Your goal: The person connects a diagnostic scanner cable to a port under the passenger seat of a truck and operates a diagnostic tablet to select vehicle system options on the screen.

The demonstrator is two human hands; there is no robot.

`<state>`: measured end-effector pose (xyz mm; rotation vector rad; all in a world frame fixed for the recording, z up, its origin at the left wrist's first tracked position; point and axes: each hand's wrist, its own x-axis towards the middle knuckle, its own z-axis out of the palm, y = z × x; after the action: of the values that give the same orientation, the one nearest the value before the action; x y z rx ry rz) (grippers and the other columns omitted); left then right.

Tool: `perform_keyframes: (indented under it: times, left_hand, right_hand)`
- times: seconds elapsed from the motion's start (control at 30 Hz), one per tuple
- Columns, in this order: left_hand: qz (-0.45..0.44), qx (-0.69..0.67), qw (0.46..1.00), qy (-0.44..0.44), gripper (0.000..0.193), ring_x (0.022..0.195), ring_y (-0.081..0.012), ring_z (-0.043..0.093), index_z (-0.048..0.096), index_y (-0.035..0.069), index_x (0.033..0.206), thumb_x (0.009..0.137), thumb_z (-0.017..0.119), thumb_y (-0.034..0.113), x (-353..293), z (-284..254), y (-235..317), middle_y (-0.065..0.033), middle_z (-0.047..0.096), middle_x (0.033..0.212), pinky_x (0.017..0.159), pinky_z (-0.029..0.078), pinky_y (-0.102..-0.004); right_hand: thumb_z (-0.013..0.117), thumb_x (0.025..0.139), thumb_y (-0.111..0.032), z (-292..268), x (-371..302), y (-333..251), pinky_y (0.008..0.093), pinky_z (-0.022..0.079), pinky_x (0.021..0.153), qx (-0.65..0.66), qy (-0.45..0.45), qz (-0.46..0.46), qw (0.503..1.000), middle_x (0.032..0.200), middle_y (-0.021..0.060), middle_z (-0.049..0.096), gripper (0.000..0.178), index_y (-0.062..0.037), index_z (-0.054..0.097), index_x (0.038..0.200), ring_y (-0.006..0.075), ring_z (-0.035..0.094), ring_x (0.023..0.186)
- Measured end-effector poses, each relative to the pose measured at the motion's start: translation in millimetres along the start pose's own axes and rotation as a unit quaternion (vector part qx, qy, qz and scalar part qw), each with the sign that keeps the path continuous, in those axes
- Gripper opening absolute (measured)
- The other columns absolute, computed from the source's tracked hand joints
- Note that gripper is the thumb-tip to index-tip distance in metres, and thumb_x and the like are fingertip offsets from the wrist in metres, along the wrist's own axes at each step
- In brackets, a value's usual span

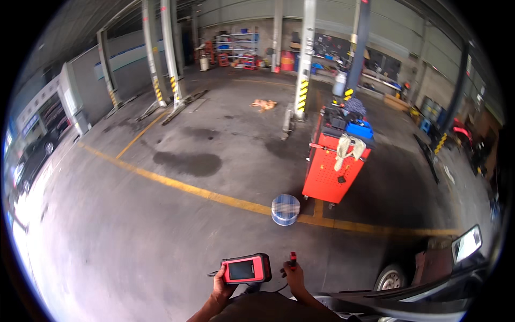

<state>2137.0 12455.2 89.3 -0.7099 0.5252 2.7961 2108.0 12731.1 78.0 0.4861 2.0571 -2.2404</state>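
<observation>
A red and black handheld diagnostic scanner with a dark screen is held level near the lower edge. My left hand grips its left side, thumb along the front. A thin dark piece sticks out past that hand. To the right, my right hand is closed round a small red and black plug connector, which points upward. A short length of black cable shows beside that hand; where it leads is hidden by my body.
A round stool with a blue checked cover stands ahead, by a yellow floor line. Beyond it is a red tool trolley with gloves draped over it. A vehicle's wheel and side mirror are close at right. Lift posts rise farther back.
</observation>
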Motion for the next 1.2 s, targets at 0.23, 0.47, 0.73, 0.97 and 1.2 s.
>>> perform_keyframes:
  times: [0.23, 0.47, 0.73, 0.97, 1.2]
  left_hand:
    - [-0.061, 0.057, 0.997, 0.004, 0.047, 0.116, -0.035, 0.06, 0.06, 0.006, 0.124, 0.091, 0.069, 0.037, 151.8, 42.4, 35.9, -0.0139, 0.066, 0.121, 0.101, 0.047, -0.0543]
    - [-0.213, 0.203, 0.952, -0.087, 0.049, 0.12, -0.0368, 0.059, 0.054, 0.005, 0.134, 0.096, 0.057, 0.036, 306.3, 127.5, -36.1, -0.0158, 0.062, 0.13, 0.105, 0.046, -0.0556]
    - [-0.483, 0.41, 0.756, -0.165, 0.05, 0.119, -0.0364, 0.061, 0.054, 0.004, 0.135, 0.094, 0.059, 0.032, 487.3, 277.2, -162.7, -0.0169, 0.062, 0.13, 0.103, 0.048, -0.0557]
    - [-0.575, 0.544, 0.534, -0.296, 0.035, 0.105, -0.028, 0.068, 0.062, -0.004, 0.121, 0.09, 0.063, 0.014, 549.4, 385.4, -348.4, -0.0138, 0.07, 0.114, 0.099, 0.052, -0.0404]
    - [-0.598, 0.545, 0.459, -0.368, 0.036, 0.095, -0.0236, 0.07, 0.064, 0.003, 0.122, 0.091, 0.067, 0.018, 593.3, 393.6, -567.5, -0.012, 0.071, 0.108, 0.077, 0.06, -0.0371]
  right_hand:
    - [0.068, 0.093, -0.021, -29.5, 50.9, 6.1, 0.0301, 0.044, 0.049, 0.138, 0.257, 0.083, 0.953, 0.076, 0.0082, 0.063, 0.031, -0.0032, 0.053, 0.115, 0.0145, 0.057, 0.056]
    - [0.071, 0.091, -0.023, -72.2, 67.2, 34.5, 0.0301, 0.044, 0.052, 0.178, 0.446, 0.142, 0.866, 0.073, 0.0068, 0.062, 0.023, -0.0016, 0.063, 0.093, 0.0151, 0.057, 0.058]
    - [0.066, 0.095, -0.042, -121.3, 198.2, -60.9, 0.029, 0.045, 0.062, 0.348, 0.487, 0.091, 0.796, 0.081, 0.006, 0.067, 0.037, -0.005, 0.063, 0.095, 0.0131, 0.06, 0.07]
    - [0.062, 0.098, -0.045, -199.4, 244.4, -42.5, 0.03, 0.048, 0.069, 0.437, 0.553, 0.083, 0.705, 0.087, 0.0059, 0.068, 0.042, -0.0035, 0.064, 0.101, 0.0144, 0.062, 0.077]
    - [0.067, 0.092, -0.05, -386.9, 310.3, -33.0, 0.034, 0.05, 0.074, 0.469, 0.646, 0.147, 0.583, 0.103, 0.0097, 0.066, 0.055, -0.0025, 0.057, 0.119, 0.0199, 0.064, 0.087]
